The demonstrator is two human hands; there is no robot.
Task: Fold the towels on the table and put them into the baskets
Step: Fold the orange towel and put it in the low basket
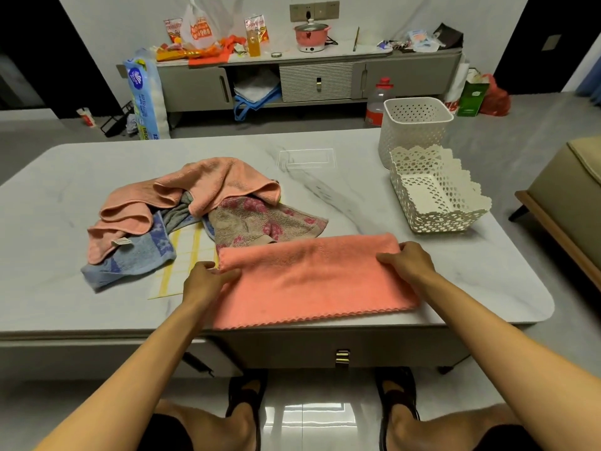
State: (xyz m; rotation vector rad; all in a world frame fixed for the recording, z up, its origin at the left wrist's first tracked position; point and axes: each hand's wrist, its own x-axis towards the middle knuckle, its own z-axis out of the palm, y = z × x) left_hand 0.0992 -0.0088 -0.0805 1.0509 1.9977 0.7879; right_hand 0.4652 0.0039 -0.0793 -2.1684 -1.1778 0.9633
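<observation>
Grey towel (177, 214) lies mostly buried under pink towel (208, 180), centre left; sofa (566, 203) cut off at right edge.

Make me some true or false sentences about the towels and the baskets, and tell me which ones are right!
1. The left hand and the right hand both hold the pink towel at its ends. True.
2. The low lacy basket has a towel in it. False: nothing lies in it.
3. The tall basket stands behind the low one. True.
4. The blue towel is folded neatly. False: it lies crumpled on the table.
</observation>
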